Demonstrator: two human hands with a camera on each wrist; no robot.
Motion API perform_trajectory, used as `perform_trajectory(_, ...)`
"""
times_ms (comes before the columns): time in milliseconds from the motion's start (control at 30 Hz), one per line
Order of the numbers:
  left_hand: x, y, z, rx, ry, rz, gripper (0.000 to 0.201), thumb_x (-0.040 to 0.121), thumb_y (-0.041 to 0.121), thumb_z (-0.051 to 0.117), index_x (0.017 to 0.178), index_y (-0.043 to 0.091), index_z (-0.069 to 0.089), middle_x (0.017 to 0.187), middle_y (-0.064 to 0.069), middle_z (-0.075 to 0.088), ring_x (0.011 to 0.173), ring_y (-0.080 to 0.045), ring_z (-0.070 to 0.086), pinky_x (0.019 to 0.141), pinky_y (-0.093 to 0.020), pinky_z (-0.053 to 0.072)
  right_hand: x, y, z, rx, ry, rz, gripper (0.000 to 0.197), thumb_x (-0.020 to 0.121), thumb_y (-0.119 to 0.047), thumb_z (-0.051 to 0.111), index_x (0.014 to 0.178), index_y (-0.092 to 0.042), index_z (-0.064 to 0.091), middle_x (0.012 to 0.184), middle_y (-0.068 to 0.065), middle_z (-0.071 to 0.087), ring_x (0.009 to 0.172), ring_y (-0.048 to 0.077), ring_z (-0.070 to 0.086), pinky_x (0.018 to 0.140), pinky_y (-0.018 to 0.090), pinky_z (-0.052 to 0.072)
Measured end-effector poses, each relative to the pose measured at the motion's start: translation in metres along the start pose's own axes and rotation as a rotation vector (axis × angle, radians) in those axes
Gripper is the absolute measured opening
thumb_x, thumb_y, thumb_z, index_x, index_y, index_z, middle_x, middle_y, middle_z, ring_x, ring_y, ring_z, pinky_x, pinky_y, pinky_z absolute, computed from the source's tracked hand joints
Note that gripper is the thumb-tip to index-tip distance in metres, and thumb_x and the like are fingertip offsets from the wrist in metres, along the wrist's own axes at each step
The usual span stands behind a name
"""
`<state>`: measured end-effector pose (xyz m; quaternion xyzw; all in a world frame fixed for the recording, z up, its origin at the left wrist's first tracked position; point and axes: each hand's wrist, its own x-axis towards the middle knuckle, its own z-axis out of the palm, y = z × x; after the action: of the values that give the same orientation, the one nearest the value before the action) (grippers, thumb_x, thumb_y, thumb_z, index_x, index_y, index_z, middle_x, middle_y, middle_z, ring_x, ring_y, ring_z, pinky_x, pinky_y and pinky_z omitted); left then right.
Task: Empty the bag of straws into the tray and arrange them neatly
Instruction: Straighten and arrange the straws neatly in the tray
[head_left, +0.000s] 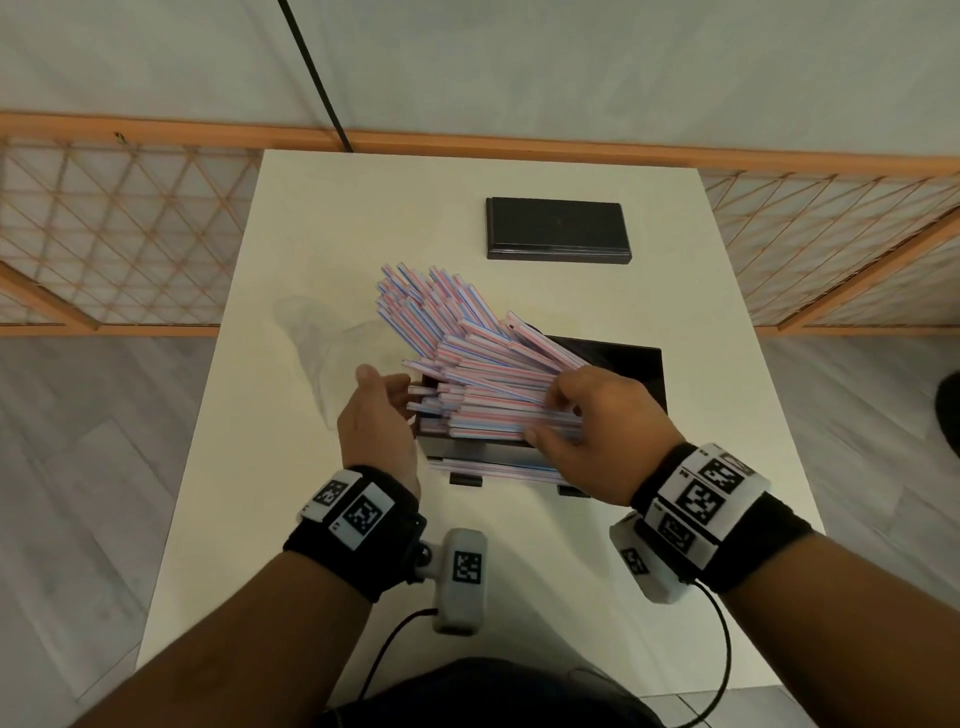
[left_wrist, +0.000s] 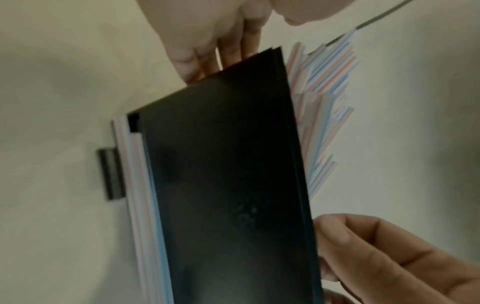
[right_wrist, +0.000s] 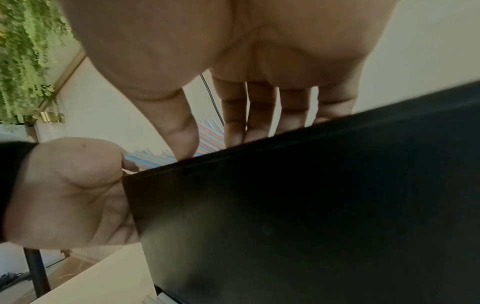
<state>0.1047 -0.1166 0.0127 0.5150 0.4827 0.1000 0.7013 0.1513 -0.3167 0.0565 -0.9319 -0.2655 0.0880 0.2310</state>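
Emptying done, tidying underway: right hand (head_left: 597, 436) grasping straws (head_left: 467, 358) fanned over tray (head_left: 631, 364) mid-bench; left hand (head_left: 379, 421) released (fingers relaxed). Next: square ends w/ both palms.

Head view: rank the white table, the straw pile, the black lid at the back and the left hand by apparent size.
1. white table
2. straw pile
3. black lid and left hand: they look alike, and the hand is nearer, so unranked.
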Motion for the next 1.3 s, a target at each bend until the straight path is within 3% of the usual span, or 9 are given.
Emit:
perform_trajectory(167, 0.015, -0.029, -0.011, 0.217, 0.023, -0.008, 0.013, 0.084, 0.023, 0.053, 0.081, 0.022, 0.066, 0.109, -0.017, 0.072, 0.108, -0.036, 0.067, 0.101, -0.054, 0.053, -0.016, -0.009, -0.002, -0.010, 0.146, -0.104, 0.022, 0.078, -0.035, 0.067, 0.075, -0.020, 0.051, 0.073, -0.007, 0.051, 0.066, 0.020, 0.053, 0.057, 0.033, 0.048)
perform_trajectory(367, 0.023, -0.055, -0.016, 0.384, -0.017, -0.079, 0.027, 0.091, -0.002, 0.052, 0.115, -0.004, 0.066, 0.121, -0.027, 0.067, 0.117, -0.043, 0.063, 0.104, -0.054, 0.050, -0.046, -0.009, 0.012, -0.148, 0.007, -0.018, 0.031, 0.081, -0.049, 0.055, 0.064, -0.026, 0.044, 0.052, -0.008, 0.052, 0.049, 0.022, 0.051, 0.050, 0.033, 0.051)
perform_trajectory(467, 0.017, -0.060, -0.016, 0.539, -0.042, -0.083, 0.020, 0.091, 0.003, 0.054, 0.100, 0.001, 0.071, 0.111, -0.023, 0.072, 0.107, -0.042, 0.067, 0.093, -0.044, 0.055, -0.059, 0.006, 0.025, -0.273, -0.279, 0.227, 0.038, 0.086, -0.056, 0.052, 0.085, -0.020, 0.063, 0.081, -0.002, 0.069, 0.080, 0.024, 0.065, 0.070, 0.033, 0.054)
perform_trajectory(567, 0.015, -0.063, -0.018, 0.595, -0.042, -0.053, 0.016, 0.088, 0.007, 0.055, 0.079, 0.009, 0.069, 0.103, -0.025, 0.073, 0.101, -0.046, 0.066, 0.087, -0.049, 0.055, -0.070, 0.030, 0.035, -0.249, -0.406, 0.538, 0.044, 0.082, -0.059, 0.056, 0.091, -0.016, 0.059, 0.102, 0.005, 0.068, 0.095, 0.026, 0.063, 0.074, 0.030, 0.052)
perform_trajectory(800, 0.010, -0.069, -0.015, 0.521, -0.068, -0.169, 0.026, 0.093, 0.004, 0.051, 0.111, -0.004, 0.067, 0.118, -0.028, 0.068, 0.115, -0.044, 0.064, 0.098, -0.045, 0.052, -0.072, 0.052, 0.051, 0.209, -0.335, 0.838, 0.063, 0.083, -0.039, 0.070, 0.135, -0.009, 0.051, 0.134, 0.006, 0.059, 0.121, 0.027, 0.057, 0.097, 0.033, 0.046)
perform_trajectory(933, 0.007, -0.071, -0.017, 0.433, -0.072, -0.129, 0.022, 0.090, 0.005, 0.055, 0.106, -0.005, 0.067, 0.116, -0.032, 0.068, 0.112, -0.047, 0.064, 0.100, -0.056, 0.052, -0.068, 0.060, 0.066, 0.428, -0.214, 0.889, 0.030, 0.081, -0.031, 0.071, 0.109, -0.021, 0.067, 0.103, 0.000, 0.069, 0.091, 0.021, 0.065, 0.089, 0.037, 0.053)
perform_trajectory(1033, 0.003, -0.070, -0.017, 0.440, -0.091, -0.090, 0.018, 0.089, 0.007, 0.057, 0.076, 0.017, 0.067, 0.111, -0.031, 0.070, 0.096, -0.042, 0.068, 0.098, -0.057, 0.053, -0.068, 0.058, 0.070, 0.556, -0.124, 0.931, 0.009, 0.074, -0.025, 0.069, 0.082, -0.021, 0.071, 0.083, 0.009, 0.073, 0.084, 0.031, 0.069, 0.081, 0.050, 0.058)
perform_trajectory(1167, 0.005, -0.073, -0.021, 0.453, -0.103, -0.079, 0.015, 0.076, 0.025, 0.059, 0.061, 0.022, 0.059, 0.088, -0.019, 0.072, 0.083, -0.032, 0.064, 0.093, -0.058, 0.056, -0.069, 0.054, 0.071, 0.557, -0.128, 0.903, 0.011, 0.076, -0.027, 0.066, 0.084, -0.024, 0.072, 0.080, 0.004, 0.072, 0.077, 0.029, 0.066, 0.080, 0.043, 0.058)
perform_trajectory(1300, 0.031, -0.098, -0.034, 0.445, -0.128, -0.080, 0.021, 0.067, 0.044, 0.061, 0.073, 0.029, 0.074, 0.086, -0.007, 0.077, 0.090, -0.033, 0.074, 0.088, -0.057, 0.059, -0.070, 0.056, 0.072, 0.403, -0.183, 0.861, 0.027, 0.083, -0.039, 0.056, 0.099, -0.022, 0.069, 0.090, 0.001, 0.071, 0.084, 0.027, 0.065, 0.071, 0.027, 0.048)
